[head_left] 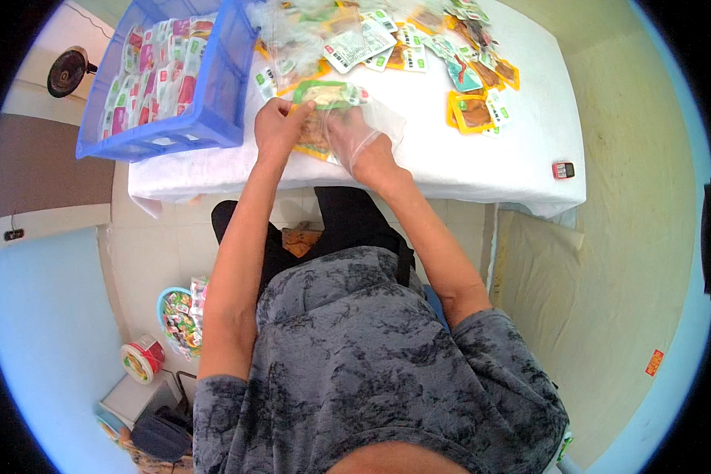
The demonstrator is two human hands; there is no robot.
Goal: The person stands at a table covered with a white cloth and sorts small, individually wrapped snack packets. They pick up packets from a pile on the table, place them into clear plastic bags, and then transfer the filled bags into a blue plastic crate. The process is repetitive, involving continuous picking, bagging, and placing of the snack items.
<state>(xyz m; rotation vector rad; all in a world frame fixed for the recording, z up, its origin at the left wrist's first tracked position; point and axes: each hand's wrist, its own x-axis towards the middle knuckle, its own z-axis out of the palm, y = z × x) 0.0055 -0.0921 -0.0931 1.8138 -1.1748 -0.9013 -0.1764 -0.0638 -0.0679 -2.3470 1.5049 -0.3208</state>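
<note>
At the table's near edge, my left hand (280,126) is closed, its thumb and fingers pinching the side of a green and pale food packet (328,95). A clear plastic bag (387,124) lies against that packet and spreads to the right. My right hand (363,142) reaches into the bag; the film and the bent wrist hide its fingertips, so its grip is unclear. Under both hands lie yellow-edged packets of brown food (314,134). Just beyond them are more flat packets, among them a white printed one (360,45), and a heap of clear bags (300,31).
A blue crate (221,95) full of upright small packets stands at the table's left. Yellow and white packets (474,110) lie loose at the right. A small red and black device (563,170) sits near the right edge of the white-covered table (521,158). A basin of packets (180,320) and a bucket (142,359) are on the floor.
</note>
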